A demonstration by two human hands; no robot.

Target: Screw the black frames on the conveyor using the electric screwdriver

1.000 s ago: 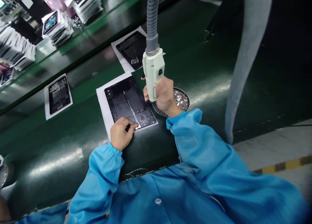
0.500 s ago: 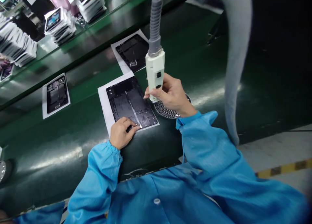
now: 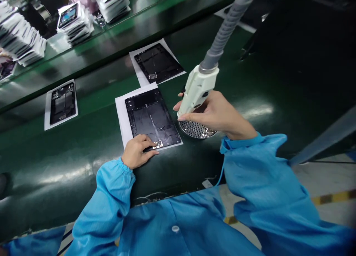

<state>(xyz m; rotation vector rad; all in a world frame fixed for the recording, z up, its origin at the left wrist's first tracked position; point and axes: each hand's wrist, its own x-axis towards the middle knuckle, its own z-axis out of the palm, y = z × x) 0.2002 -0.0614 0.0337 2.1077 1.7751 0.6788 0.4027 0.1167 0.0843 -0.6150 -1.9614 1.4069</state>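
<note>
An open tablet housing (image 3: 151, 117), black inside, lies on a white sheet (image 3: 122, 115) on the green work surface. My left hand (image 3: 138, 151) is at its near edge, thumb and fingertips closed about a small circuit board (image 3: 158, 144) there. My right hand (image 3: 215, 111) grips a pale electric screwdriver (image 3: 198, 87), tilted, with a grey corrugated hose (image 3: 228, 29) running up from it. The tool's lower end is over the rim of a round perforated metal dish (image 3: 196, 130), right of the housing; its tip is hidden. Small shiny pieces, probably screws, lie on the dish.
Another open housing (image 3: 158, 63) on white paper lies just beyond, and a further one (image 3: 62, 104) to the left. Stacks of devices and white sheets (image 3: 75, 24) stand on the raised far ledge. A grey band (image 3: 325, 137) crosses at the right.
My right hand has moved right with the screwdriver, which has gone from nearly upright to tilted, its hose end leaning right. More of the dish shows. My left hand stays at the housing's near edge.
</note>
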